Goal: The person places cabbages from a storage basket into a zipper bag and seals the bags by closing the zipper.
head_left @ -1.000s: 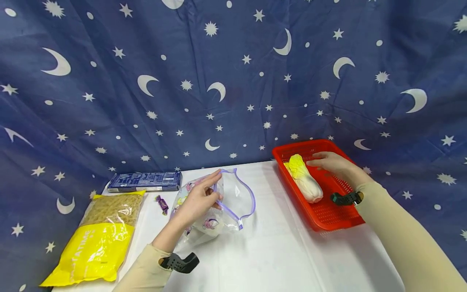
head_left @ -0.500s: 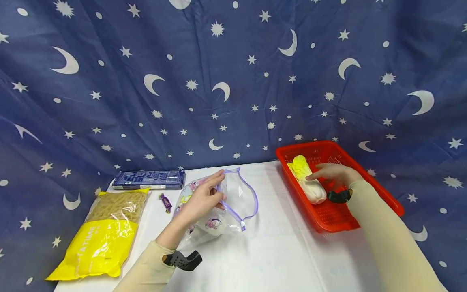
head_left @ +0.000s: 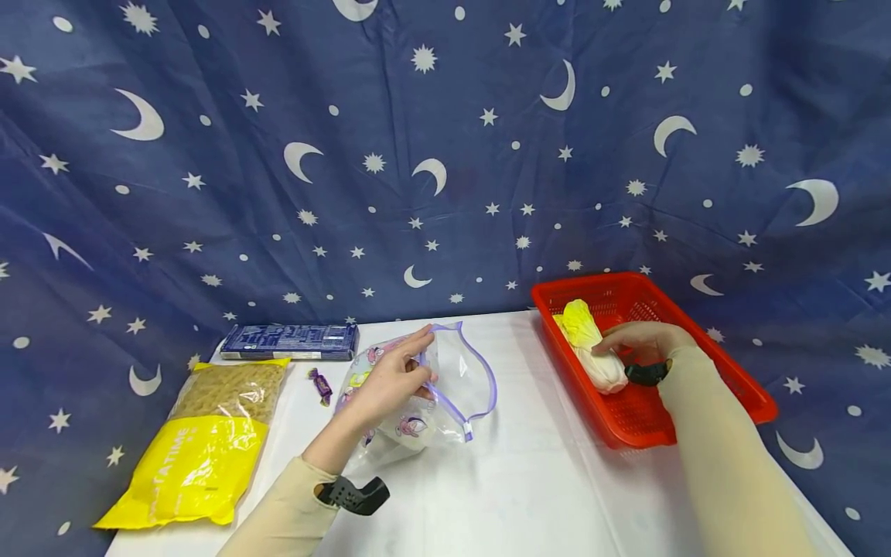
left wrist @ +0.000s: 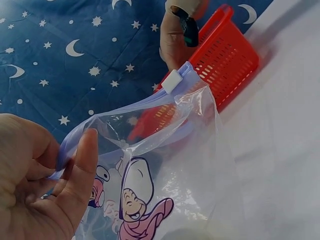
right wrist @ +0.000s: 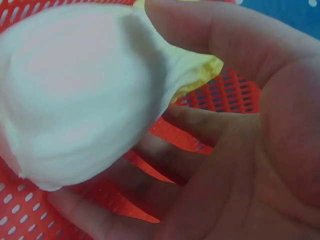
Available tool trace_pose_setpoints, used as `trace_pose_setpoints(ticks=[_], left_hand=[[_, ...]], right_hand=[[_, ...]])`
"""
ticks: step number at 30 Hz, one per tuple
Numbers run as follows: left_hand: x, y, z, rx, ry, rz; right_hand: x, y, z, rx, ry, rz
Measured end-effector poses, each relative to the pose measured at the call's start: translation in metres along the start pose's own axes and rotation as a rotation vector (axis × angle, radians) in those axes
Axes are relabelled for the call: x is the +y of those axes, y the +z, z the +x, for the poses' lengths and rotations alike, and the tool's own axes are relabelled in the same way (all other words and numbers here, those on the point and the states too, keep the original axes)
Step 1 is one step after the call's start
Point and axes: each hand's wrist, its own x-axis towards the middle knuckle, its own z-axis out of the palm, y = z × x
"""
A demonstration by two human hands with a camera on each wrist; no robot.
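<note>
R hand (head_left: 643, 340) lower vs 0.5 s ago, now abt cabbage (head_left: 602, 371), basket's (head_left: 636, 424) 9 o'clock side; fingertips hidden, closure can't tell. L hand (head_left: 393, 381) pinches bag (head_left: 412, 427) mouth, unchanged; contents unclear.

1 zip bag (head_left: 411, 427) at L fingers (head_left: 411, 344), plus, to their left, 1 wrapped candy (head_left: 321, 386), 1 pasta pkt (head_left: 202, 456) & 1 flat blue box (head_left: 288, 343). At R fingers (head_left: 623, 334): 1 cabbage (head_left: 604, 373), w/ 1 red basket (head_left: 636, 414) around & below. Also 2 blk wristbands, 1 ea. just behind L (head_left: 355, 495) & R (head_left: 646, 374) fingers; 1 table (head_left: 515, 480) under both; 1 starry drape (head_left: 459, 100) beyond.
</note>
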Motion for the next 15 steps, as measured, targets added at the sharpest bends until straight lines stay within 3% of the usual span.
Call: trace_pose_setpoints(ticks=[15], left_hand=[[-0.0023,0.0011,0.0018,-0.012,-0.008,0.01]], right_hand=[[0.0077,0.0012,0.0052,0.004,0.027,0.015]])
